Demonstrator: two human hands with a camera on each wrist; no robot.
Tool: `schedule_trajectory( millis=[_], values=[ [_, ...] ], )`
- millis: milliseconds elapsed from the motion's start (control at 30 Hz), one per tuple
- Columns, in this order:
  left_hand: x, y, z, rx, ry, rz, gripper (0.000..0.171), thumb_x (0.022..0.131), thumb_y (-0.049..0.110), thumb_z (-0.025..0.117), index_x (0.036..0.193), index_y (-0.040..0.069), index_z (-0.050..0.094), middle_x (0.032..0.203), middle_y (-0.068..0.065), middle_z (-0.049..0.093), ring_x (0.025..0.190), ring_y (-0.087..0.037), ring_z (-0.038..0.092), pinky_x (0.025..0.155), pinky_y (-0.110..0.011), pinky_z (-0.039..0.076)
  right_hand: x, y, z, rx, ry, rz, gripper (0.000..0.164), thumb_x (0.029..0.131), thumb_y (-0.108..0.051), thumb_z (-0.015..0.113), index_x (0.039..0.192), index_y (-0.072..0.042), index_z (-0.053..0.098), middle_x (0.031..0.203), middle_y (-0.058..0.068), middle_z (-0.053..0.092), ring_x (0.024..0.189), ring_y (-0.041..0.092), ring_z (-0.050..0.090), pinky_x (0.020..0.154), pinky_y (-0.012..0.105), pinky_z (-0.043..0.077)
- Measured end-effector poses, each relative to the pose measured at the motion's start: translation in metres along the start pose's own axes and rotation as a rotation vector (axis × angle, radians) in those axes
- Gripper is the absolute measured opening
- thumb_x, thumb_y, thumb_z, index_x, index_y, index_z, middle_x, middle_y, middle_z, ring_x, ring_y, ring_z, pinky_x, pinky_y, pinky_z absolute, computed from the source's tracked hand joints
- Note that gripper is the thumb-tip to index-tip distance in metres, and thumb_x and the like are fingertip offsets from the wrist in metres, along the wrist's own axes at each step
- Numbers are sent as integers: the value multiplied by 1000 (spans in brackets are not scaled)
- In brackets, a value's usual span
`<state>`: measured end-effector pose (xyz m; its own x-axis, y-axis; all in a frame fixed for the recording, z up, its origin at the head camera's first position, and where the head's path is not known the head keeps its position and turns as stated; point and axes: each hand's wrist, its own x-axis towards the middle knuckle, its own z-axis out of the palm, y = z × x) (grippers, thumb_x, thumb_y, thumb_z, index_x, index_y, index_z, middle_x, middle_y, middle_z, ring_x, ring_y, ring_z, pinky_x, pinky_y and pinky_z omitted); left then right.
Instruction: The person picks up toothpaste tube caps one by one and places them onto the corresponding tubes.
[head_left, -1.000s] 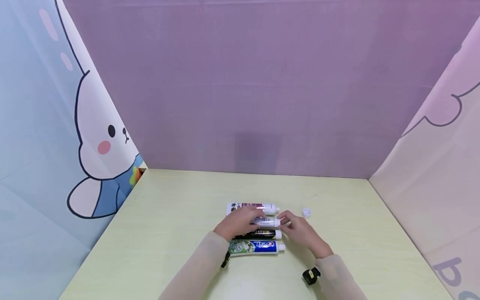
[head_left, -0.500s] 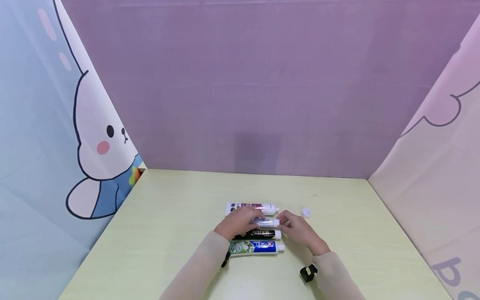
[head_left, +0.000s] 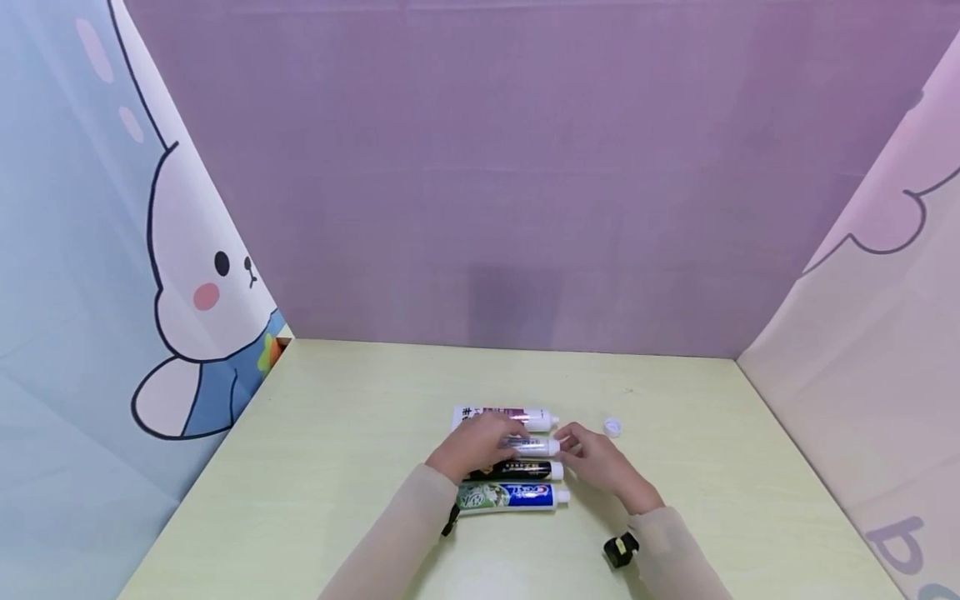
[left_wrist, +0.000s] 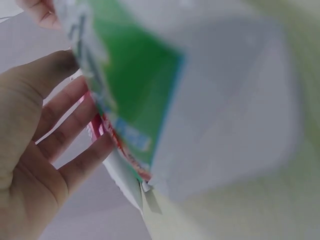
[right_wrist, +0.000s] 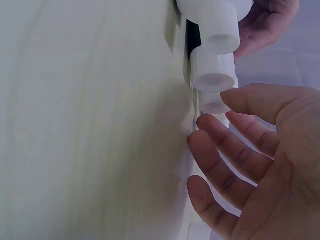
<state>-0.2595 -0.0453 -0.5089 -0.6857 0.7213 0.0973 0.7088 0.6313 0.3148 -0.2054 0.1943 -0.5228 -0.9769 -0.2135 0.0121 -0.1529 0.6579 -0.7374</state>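
Several toothpaste tubes lie in a row on the table, caps to the right. My left hand [head_left: 476, 446] lies over the row and holds the silver-white toothpaste tube [head_left: 531, 447] between thumb and fingers. At that tube's end, my right hand [head_left: 603, 467] pinches its white cap [right_wrist: 212, 103] with thumb and fingertips. Farther back is a white and maroon toothpaste tube [head_left: 517, 417], its narrow nozzle bare. Nearer lie a black toothpaste tube [head_left: 517, 471] and a green and blue toothpaste tube [head_left: 517, 497]. In the left wrist view the green tube hides much of the row.
A loose white cap [head_left: 612, 427] sits on the table [head_left: 360, 417] beyond my right hand. Behind the table stands a purple cloth wall [head_left: 487, 183]. Printed curtains [head_left: 67, 350] close off both sides.
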Motion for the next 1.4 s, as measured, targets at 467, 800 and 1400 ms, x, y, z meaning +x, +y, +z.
schedule_trajectory(
  millis=[467, 800, 1400],
  values=[
    [2, -1, -13, 46, 41, -28, 27, 95, 30, 72, 120, 20, 73, 110, 8, 68, 99, -8, 62, 91, -27, 52, -9, -2, -11, -59, 27, -18, 21, 98, -10, 64, 118, -7, 64, 105, 6, 68, 86, 19, 66, 76, 37, 56],
    [25, -12, -12, -1, 84, -64, 23, 93, 30, 74, 115, 22, 74, 100, 10, 65, 88, -5, 57, 85, -27, 52, -12, -1, -15, -44, 46, 15, 19, 98, -11, 65, 116, -9, 66, 102, 5, 68, 83, 16, 64, 71, 33, 54],
    [50, -25, -6, 44, -45, -154, 42, 86, 35, 80, 125, 21, 70, 107, 7, 66, 97, -9, 58, 92, -28, 49, -17, 7, -21, -56, 20, -25, 19, 99, -12, 62, 117, -6, 64, 102, 5, 67, 82, 15, 64, 72, 33, 54]
  ],
)
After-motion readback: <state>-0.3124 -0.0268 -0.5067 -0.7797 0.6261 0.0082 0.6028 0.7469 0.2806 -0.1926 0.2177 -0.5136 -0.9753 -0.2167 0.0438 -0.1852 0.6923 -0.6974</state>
